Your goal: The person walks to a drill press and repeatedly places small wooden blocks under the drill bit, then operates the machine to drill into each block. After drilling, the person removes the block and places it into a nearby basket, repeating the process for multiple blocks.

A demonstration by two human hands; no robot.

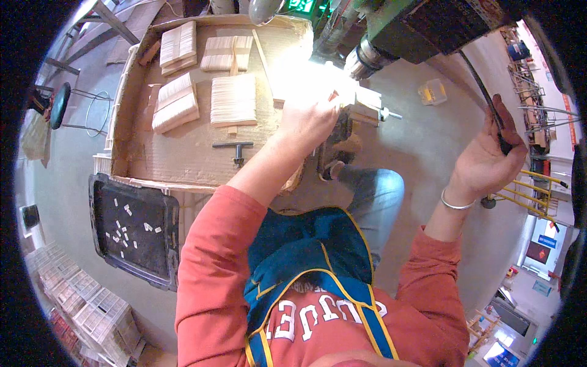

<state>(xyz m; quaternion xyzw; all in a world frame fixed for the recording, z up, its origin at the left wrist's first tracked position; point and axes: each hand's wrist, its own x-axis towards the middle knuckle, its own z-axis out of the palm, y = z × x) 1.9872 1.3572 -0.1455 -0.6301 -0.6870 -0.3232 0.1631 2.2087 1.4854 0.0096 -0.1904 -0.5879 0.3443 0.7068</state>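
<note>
My left hand (314, 117) is at the drill press, below the drill chuck (362, 58), with its fingers by a small red piece (333, 95); strong glare hides what lies under them. My right hand (493, 153) is raised at the right, its fingers closed round the black feed lever (481, 85) of the press. In a cardboard tray (183, 179) to the left lie several stacks of thin wooden strips (234, 100) and a black chuck key (238, 153). A clamp or vise (364, 108) with a metal rod stands right of my left hand.
A black plastic tray (172, 234) with small pale pieces stands at the lower left. White plastic crates (98, 316) are stacked beyond it. A round stool (60, 105) stands at the far left. A clear box with yellow contents (432, 92) sits on the floor behind the press.
</note>
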